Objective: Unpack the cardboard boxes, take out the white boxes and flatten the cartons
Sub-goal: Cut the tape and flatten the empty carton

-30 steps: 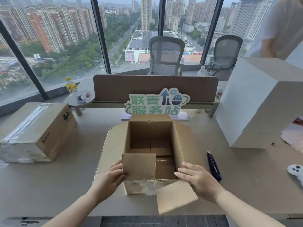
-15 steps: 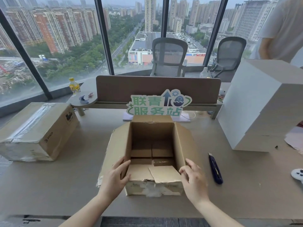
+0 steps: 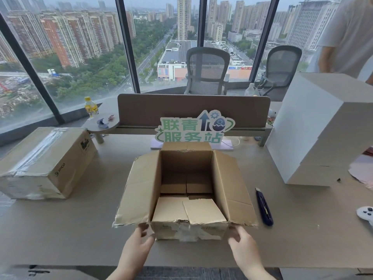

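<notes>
An opened brown carton [image 3: 226, 184] lies in the middle of the desk, its open end toward me and nothing inside. Two near flaps are folded inward; the side flaps splay out. My left hand [image 3: 137, 247] sits at the carton's near left corner, fingers apart, touching the left flap's edge. My right hand [image 3: 241, 246] is at the near right corner, fingers under the right flap's edge. A stack of white boxes [image 3: 314, 134] stands at the right. A sealed, taped carton [image 3: 44, 162] rests at the left.
A dark blue box cutter [image 3: 264, 206] lies just right of the carton. A white game controller [image 3: 366, 214] is at the right edge. A green sign [image 3: 193, 128] and desk divider stand behind. Another person [image 3: 347, 35] stands at the far right. Two chairs beyond.
The near flaps, held up a second ago, are now folded down into the carton. Both hands have slid back to the carton's near corners.
</notes>
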### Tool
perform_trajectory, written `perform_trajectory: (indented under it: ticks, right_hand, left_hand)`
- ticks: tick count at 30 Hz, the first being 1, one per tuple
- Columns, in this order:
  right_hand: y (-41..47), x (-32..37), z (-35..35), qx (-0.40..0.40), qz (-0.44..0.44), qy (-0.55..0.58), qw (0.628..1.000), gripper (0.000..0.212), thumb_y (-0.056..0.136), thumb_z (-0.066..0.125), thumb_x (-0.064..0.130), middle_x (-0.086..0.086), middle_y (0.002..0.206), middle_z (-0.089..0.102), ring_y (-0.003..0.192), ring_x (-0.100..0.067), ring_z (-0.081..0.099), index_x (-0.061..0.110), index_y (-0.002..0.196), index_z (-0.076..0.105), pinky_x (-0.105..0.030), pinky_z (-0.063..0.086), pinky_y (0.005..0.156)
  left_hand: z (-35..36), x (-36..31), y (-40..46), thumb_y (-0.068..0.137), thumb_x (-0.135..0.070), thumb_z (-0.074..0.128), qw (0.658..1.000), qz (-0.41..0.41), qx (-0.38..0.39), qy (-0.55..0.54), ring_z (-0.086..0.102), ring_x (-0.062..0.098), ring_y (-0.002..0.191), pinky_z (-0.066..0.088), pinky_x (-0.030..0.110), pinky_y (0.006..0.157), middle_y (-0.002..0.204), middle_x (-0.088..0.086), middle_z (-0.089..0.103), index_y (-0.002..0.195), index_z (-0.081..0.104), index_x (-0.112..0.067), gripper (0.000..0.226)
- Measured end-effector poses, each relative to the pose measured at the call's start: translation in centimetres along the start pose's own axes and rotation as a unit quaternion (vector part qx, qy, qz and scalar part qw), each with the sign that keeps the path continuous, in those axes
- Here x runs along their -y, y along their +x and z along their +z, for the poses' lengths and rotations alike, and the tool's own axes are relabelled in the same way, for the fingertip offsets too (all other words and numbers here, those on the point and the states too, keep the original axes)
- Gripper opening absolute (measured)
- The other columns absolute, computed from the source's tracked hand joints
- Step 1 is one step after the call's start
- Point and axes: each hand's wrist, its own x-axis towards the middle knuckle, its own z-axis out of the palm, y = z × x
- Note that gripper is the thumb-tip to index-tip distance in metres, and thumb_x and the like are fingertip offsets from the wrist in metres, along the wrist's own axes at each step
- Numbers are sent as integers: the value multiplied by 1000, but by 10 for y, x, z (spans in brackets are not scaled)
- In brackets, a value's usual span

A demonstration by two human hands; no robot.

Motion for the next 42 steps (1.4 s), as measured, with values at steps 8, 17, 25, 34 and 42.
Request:
perform_trajectory:
  ticks: [8,17,25,34,42]
  right_hand:
    - [1,26,-2,22,-6,143,989,41,90,55,9,16,122,64,121,-9,54,27,127,61,-35,41,108]
    - [-4,126,-63,-15,-164,261,951,43,96,48,4,19,116,70,110,3,62,29,128,62,-22,46,94]
    - [27,139,-74,58,-145,204,966,50,90,54,26,15,123,67,118,-6,61,31,139,52,-42,42,110]
    - [22,123,-83,44,-166,278,945,73,80,59,67,17,135,60,129,-2,50,30,142,49,-29,33,112]
    - [12,56,-69,172,-163,230,944,87,62,85,55,0,130,65,126,-18,57,23,136,50,-35,42,107]
  left_hand:
    - [-2,-40,1,92,-10,60,981,2,31,-193,55,10,123,42,27,99,128,-7,63,133,52,-27,45]
    - [-54,-129,10,75,-26,64,962,123,-9,-242,67,13,107,53,32,92,115,-6,72,138,55,-33,64]
    - [-70,-147,33,92,-17,67,971,102,2,-218,70,5,97,55,29,92,106,-15,73,133,58,-32,44]
    - [-65,-132,17,85,-67,57,948,128,87,-280,59,8,121,50,38,95,131,-16,63,133,56,-43,54]
    - [-43,-63,1,55,-67,85,950,123,159,-240,49,15,134,42,41,109,139,-10,58,146,39,-41,106]
